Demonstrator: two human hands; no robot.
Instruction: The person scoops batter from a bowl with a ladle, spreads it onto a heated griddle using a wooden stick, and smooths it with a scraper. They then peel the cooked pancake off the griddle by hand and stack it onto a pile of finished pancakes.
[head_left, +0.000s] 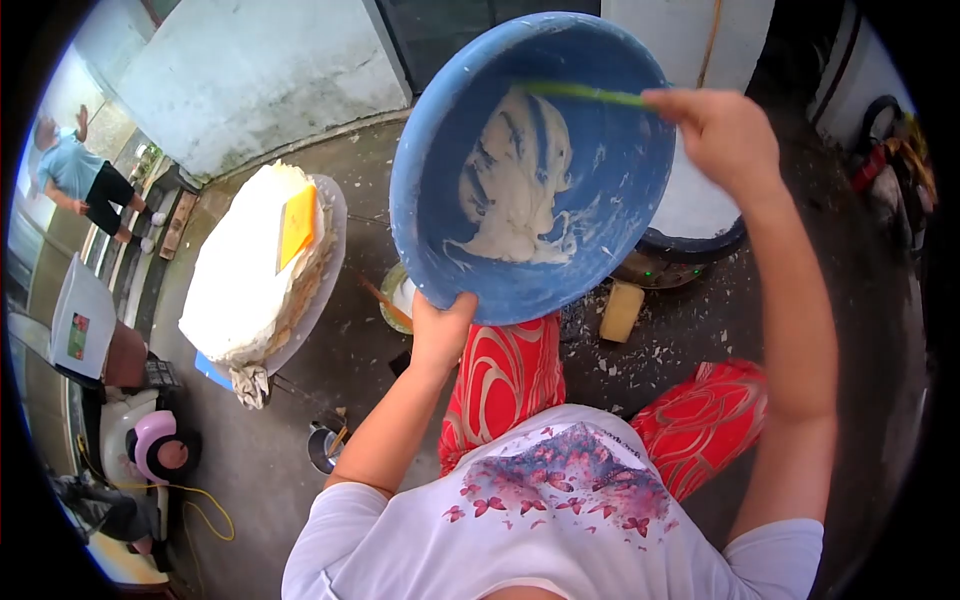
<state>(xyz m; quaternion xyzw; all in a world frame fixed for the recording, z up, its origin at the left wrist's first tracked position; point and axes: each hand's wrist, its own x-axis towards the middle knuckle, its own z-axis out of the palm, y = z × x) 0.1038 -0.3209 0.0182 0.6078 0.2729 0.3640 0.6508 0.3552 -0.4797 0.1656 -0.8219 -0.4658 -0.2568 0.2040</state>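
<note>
A big blue basin [620, 190] is tilted toward me, and a sticky white paste [515, 180] clings to its inside wall. My left hand [443, 330] grips the basin's lower rim, thumb over the edge. Raised at the basin's upper right, my right hand [725, 135] is closed around a thin green handle [590, 93]. The handle's far end reaches to the top of the paste; what kind of tool it is does not show clearly.
Left of the basin stands a large white-topped stack [245, 260] with an orange-yellow scraper-like piece [297, 228] on it. Behind the basin is a round dark-sided vessel [690, 245] with a white surface. A yellowish block [622, 311] lies on the floor. A person [90, 180] is at the far left.
</note>
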